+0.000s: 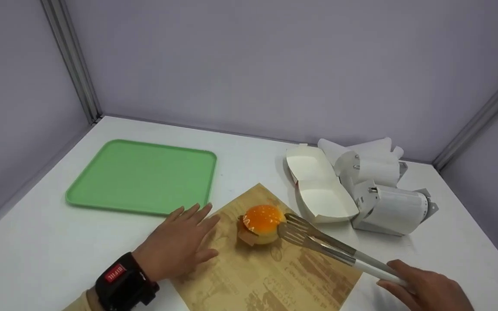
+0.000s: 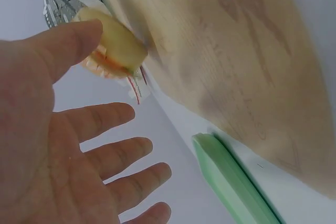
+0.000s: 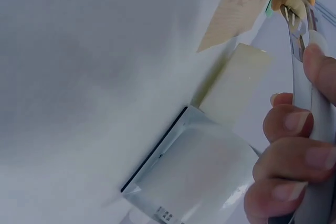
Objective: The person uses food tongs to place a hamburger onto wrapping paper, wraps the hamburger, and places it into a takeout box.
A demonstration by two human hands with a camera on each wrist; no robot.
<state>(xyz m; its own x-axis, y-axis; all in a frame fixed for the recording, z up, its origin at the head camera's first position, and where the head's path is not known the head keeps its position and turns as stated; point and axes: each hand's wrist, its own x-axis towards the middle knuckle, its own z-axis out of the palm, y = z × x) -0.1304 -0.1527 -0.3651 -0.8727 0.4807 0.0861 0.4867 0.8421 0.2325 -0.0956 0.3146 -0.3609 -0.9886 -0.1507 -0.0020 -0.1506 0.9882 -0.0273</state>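
A toy-like burger (image 1: 263, 219) with a glossy orange seeded bun top sits on a sheet of printed brown paper (image 1: 249, 276). My right hand (image 1: 430, 287) grips a pair of metal tongs (image 1: 374, 268), whose slotted tips touch or nearly touch the burger's right side. In the right wrist view, fingers and thumb curl round the tongs' handles. My left hand (image 1: 177, 246) is spread with straight fingers over the paper's left edge, holding nothing. The left wrist view shows its palm beside the burger (image 2: 118, 45), and I cannot tell whether the thumb touches it.
A green tray (image 1: 145, 177) lies at the back left. An open white carton (image 1: 318, 190) stands behind the paper on the right, beside white holders (image 1: 396, 207) with rolled white material. Walls enclose the white table (image 1: 28, 250) at the back and sides.
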